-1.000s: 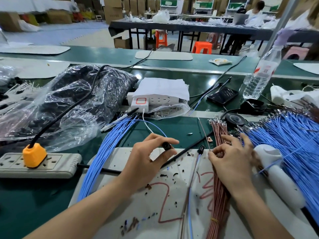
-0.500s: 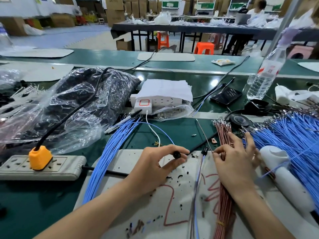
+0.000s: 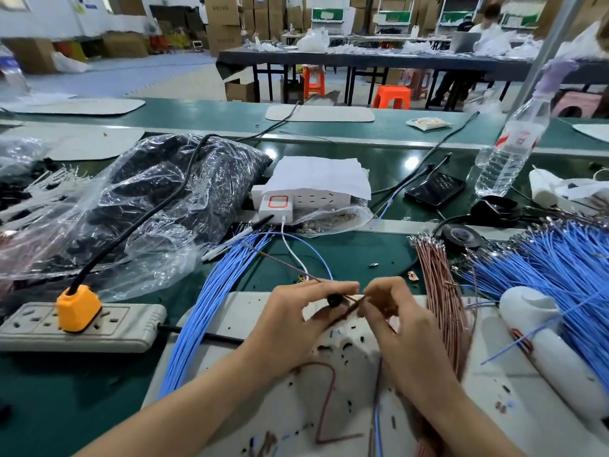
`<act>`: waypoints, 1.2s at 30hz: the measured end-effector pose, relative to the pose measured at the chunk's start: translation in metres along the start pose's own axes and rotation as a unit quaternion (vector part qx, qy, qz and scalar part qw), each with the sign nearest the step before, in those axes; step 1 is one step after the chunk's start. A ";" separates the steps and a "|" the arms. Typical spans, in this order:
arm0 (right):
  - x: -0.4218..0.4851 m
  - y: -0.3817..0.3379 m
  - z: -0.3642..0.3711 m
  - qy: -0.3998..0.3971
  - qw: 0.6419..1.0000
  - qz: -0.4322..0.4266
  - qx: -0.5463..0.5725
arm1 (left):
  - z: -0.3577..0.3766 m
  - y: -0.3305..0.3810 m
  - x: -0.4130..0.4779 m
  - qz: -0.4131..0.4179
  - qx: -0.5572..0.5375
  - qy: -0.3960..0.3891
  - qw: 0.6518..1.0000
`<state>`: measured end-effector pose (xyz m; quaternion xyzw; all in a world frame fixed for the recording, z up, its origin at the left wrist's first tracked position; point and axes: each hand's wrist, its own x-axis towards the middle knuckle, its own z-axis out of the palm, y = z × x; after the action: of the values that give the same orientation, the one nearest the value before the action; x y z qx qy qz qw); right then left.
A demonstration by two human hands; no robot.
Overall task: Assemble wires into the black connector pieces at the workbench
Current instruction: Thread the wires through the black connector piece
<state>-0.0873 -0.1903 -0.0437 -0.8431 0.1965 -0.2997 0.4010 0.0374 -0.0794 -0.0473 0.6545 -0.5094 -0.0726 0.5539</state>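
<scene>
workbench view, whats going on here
A person is assembling a wire into a connector. The left hand pinches a small black connector in its fingers above the white mat. The right hand pinches a thin wire and holds its end at the connector; whether it is seated cannot be told. A bundle of brown wires lies by the right hand, and blue wires lie to the left.

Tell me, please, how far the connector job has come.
No finished piece is clearly visible. In hand: the left hand pinches a black connector, the right hand holds a thin wire at it. Left to do: the brown wire bundle and the blue wires lie loose.
</scene>
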 end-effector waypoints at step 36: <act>0.010 0.006 -0.024 0.090 0.842 0.181 0.500 | -0.001 0.014 -0.004 0.001 -0.106 0.002 0.994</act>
<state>-0.0960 -0.2132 -0.0326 -0.4475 0.2044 -0.3537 0.7955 0.0281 -0.0742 -0.0370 0.5915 -0.4982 -0.1244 0.6216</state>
